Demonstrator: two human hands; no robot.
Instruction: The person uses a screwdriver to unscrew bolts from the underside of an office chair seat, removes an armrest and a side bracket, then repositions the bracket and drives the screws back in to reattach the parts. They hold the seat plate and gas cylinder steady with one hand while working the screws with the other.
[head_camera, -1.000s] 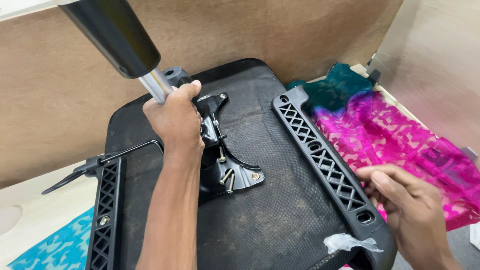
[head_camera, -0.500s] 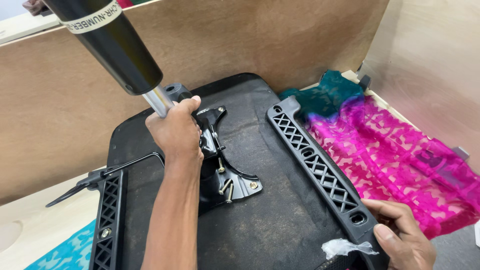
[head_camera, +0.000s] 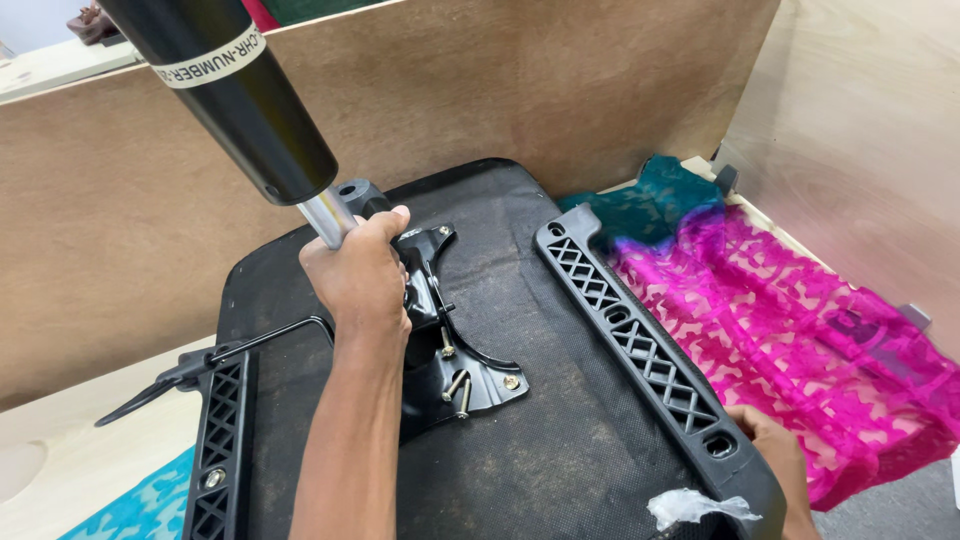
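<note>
Left hand (head_camera: 360, 275) grip wraps gas cylinder (head_camera: 235, 95) rod above seat plate (head_camera: 450, 370).

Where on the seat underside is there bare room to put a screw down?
Bare fabric lies between the metal plate and the right lattice rail, widest toward the near edge. Around the plate it is crowded: left hand, gas cylinder, loose bolts.
</note>
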